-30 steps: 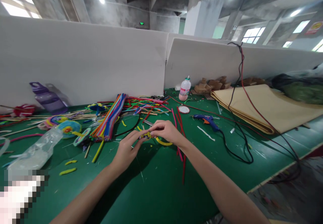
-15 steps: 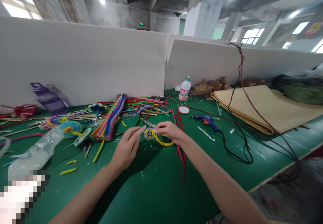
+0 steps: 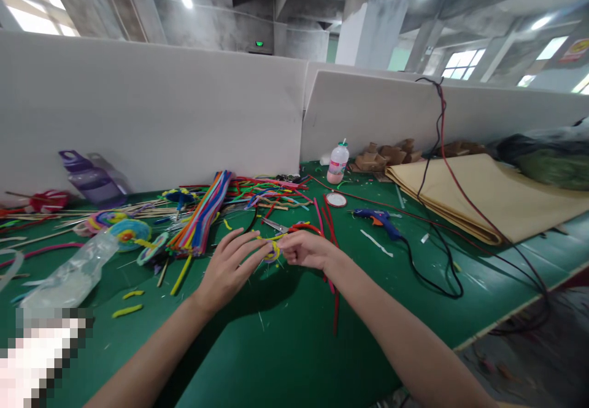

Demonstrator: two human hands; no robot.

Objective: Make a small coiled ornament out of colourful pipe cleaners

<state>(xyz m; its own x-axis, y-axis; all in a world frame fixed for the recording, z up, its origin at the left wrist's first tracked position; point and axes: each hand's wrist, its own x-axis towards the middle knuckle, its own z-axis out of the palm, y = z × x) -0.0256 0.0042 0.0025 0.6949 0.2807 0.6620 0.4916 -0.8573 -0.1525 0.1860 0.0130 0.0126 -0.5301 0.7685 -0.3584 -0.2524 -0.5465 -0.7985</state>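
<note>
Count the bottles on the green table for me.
2: a purple bottle at the far left, near the white partition, and a clear bottle with a pink label right of the middle, beside the cardboard. Others could be hidden.

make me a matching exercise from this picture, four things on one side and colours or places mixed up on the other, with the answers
Things:
1. small round piece
2. glue gun
3. water bottle
4. folded sheet

Colours or places:
A. purple, on the left side of the picture
B. tan, on the right side of the picture
C. between the left hand and the right hand
D. blue and orange

Right pairs: 1-C, 2-D, 3-A, 4-B
</note>
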